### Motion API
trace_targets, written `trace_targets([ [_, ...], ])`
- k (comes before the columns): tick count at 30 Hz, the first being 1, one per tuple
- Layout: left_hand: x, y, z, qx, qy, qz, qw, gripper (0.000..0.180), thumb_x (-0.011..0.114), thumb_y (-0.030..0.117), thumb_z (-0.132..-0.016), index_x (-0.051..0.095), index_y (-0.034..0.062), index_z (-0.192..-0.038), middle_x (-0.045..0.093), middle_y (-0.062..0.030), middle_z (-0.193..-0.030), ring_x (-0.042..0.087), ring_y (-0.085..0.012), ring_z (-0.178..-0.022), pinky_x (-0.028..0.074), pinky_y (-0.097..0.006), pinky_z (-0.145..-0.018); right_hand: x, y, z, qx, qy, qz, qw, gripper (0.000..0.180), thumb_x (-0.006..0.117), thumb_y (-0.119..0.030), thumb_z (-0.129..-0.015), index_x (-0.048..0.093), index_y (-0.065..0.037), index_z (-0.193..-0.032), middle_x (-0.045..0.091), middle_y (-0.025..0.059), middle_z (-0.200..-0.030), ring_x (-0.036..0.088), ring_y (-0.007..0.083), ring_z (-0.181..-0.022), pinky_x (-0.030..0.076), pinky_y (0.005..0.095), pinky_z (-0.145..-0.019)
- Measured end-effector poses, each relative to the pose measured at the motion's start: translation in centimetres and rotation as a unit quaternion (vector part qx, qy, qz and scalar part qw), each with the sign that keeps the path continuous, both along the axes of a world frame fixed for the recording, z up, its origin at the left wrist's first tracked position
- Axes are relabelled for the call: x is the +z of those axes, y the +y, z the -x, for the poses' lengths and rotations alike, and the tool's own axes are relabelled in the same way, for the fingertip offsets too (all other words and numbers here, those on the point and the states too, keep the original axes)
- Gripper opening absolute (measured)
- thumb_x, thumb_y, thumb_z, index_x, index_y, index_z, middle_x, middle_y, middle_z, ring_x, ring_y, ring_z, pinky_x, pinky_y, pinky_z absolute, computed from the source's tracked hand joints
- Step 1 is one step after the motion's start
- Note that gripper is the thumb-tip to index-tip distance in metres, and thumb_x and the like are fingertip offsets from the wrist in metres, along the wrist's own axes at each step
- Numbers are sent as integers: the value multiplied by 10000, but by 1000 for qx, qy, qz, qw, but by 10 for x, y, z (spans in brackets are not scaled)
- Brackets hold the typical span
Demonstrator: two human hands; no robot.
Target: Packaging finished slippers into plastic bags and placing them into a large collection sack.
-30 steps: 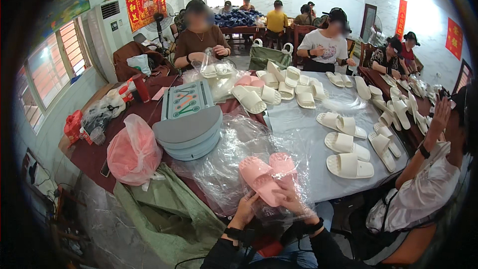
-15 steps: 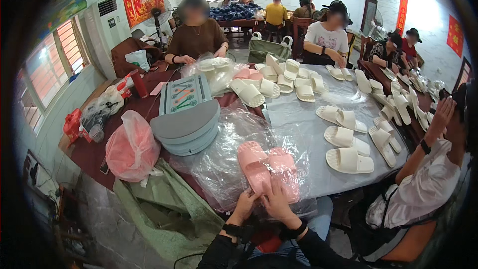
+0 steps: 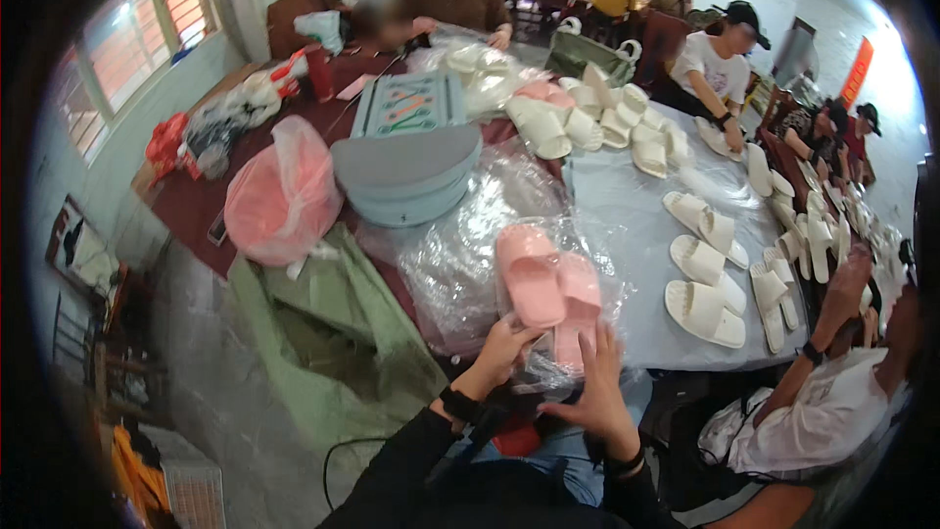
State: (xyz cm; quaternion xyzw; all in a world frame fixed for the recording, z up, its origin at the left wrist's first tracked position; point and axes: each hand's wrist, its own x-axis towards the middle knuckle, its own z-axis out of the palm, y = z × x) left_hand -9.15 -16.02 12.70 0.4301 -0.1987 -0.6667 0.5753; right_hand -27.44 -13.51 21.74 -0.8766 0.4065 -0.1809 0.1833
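A pair of pink slippers (image 3: pixel 548 286) lies side by side inside a clear plastic bag (image 3: pixel 460 264) at the near edge of the table (image 3: pixel 627 225). My left hand (image 3: pixel 504 348) grips the bag at the heel of the left slipper. My right hand (image 3: pixel 595 387) presses on the bag at the heel of the right slipper, fingers spread over the plastic. Both forearms wear dark sleeves and a dark wristband.
Several white slippers (image 3: pixel 700 264) lie over the grey table. A stack of blue-grey lids (image 3: pixel 406 176), a pink bag (image 3: pixel 279 196) and a green sack (image 3: pixel 333 333) sit to the left. A person in white (image 3: pixel 813 402) sits at my right; others sit across.
The view has tilted down and closer to the table. My hands have shifted along the bag at the slippers' heels, the right hand spreading flatter over it.
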Motion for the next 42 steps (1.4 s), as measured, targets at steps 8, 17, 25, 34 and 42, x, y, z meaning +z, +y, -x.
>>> trace_targets([
  [8,48,51,9,-205,-267,108,935,351,564,85,-891,500,-5,-1224,638,-58,-1020,577,-107,-886,471,-264,-758,-41,-19,-18,-143,44,169,974,648,617,-98,-729,406,-89,-1341,439,189,-1355,529,371,-1079,404,471,-838],
  [17,57,93,-112,236,-619,109,741,279,630,193,-798,619,49,-1037,620,-135,-1018,569,-330,-940,438,-395,-831,-34,-44,-12,-116,-151,127,974,359,559,-48,-758,569,-3,-1114,631,164,-1028,608,347,-880,483,376,-752],
  [25,-63,192,-229,362,-644,-490,464,1034,737,291,-735,26,100,-1462,71,-260,-1483,97,-451,-1361,118,-641,-1038,-48,-21,-55,76,-435,143,886,261,652,-118,-772,619,7,-999,675,159,-904,646,292,-782,511,366,-702],
  [34,-113,278,-285,327,-625,-577,411,1107,701,485,-734,-26,82,-1465,296,-274,-1400,249,-451,-1306,139,-670,-1002,-57,66,-149,237,-573,-412,668,389,649,-129,-834,529,-21,-1188,625,136,-1056,613,213,-924,504,323,-799],
  [42,-65,223,-286,514,-501,-375,587,333,438,177,-924,560,-82,-1094,612,-233,-1036,591,-371,-899,457,-424,-774,-91,69,-236,243,-378,-387,805,719,643,-149,-815,250,7,-1396,333,210,-1401,379,289,-1275,321,344,-1039],
])
